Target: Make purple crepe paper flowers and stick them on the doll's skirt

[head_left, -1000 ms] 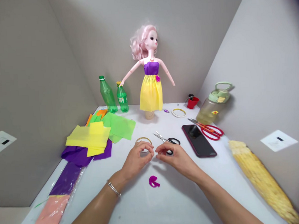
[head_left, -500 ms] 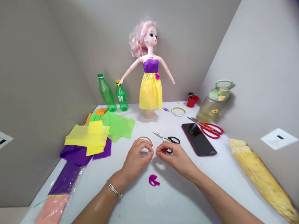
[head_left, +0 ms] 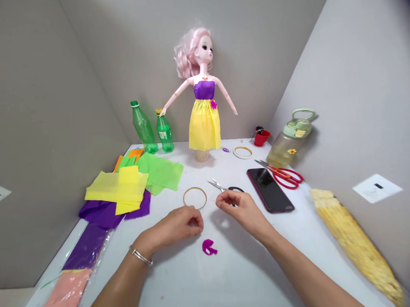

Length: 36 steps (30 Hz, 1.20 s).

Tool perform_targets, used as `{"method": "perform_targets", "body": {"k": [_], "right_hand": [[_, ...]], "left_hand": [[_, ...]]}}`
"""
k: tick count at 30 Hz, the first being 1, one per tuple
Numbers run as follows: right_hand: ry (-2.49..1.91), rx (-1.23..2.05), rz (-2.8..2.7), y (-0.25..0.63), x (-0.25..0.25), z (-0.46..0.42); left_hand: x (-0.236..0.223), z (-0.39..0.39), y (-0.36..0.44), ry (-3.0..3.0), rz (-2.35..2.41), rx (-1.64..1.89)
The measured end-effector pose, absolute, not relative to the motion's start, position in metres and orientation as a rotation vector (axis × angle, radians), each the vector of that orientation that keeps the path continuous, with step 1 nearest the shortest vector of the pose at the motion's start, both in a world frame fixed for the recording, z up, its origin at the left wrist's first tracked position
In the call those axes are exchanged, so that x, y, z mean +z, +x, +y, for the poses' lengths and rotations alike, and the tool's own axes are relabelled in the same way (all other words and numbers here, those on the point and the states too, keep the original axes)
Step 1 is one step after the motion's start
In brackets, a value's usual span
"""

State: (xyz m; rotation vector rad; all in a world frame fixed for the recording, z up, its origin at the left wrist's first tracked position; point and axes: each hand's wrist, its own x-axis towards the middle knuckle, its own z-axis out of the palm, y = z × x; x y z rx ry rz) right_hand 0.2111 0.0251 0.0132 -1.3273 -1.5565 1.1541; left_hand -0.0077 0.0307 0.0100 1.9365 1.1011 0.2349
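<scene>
Magenta scrap (head_left: pixel 207 243) lies near the left hand (head_left: pixel 180 225), grip loosely curled.

Plain grey walls (head_left: pixel 264 52); white tabletop (head_left: pixel 185 289)

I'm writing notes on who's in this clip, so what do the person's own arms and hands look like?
The left hand and right hand wear no gloves. The left arm shows no sleeve and has a slim silver bracelet. The right arm is bare.

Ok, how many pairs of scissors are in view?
2: black-handled scissors, partly behind the right hand; red-handled scissors, beside the phone. More may be hidden.
</scene>
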Motion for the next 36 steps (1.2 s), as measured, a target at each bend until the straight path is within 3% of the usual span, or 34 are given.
{"method": "perform_targets", "body": {"k": [7,17,24,36], "right_hand": [[-1.301,1.15,-1.636,0.21,0.007,0.022],[-1.208,1.129,-2.389,0.212,0.006,0.002],[-1.286,1.159,-2.456,0.204,0.008,-0.001],[-1.195,1.028,-2.486,0.204,0.003,-0.003]], "left_hand": [[0.009,0.022,-0.005,2.061,1.083,0.103],[0.017,0.022,-0.004,2.115,1.042,0.033],[0.017,0.035,-0.025,2.04,1.11,-0.062],[0.012,0.043,-0.031,1.892,1.079,0.087]]}}
